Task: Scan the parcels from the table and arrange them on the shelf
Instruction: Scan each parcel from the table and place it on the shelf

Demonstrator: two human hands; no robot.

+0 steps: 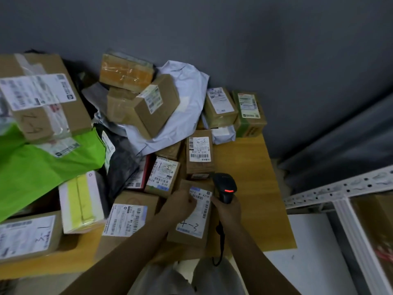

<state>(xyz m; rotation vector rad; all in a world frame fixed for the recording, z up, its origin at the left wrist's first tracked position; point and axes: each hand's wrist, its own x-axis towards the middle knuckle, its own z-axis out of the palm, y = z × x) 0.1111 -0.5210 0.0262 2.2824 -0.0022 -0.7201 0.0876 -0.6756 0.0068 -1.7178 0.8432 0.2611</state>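
left hand [180,204] grip: clasps labelled box [192,220], seemingly | right hand [228,209] grip: clenched round scanner [225,186] | table [244,167]: parcels

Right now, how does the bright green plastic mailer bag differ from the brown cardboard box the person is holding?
The bright green plastic mailer bag is soft and crumpled; the brown cardboard box is stiff and squared. The bag lies untouched with another box on it; the box is gripped by the left hand, with the right hand's black scanner beside it. Both carry white labels.
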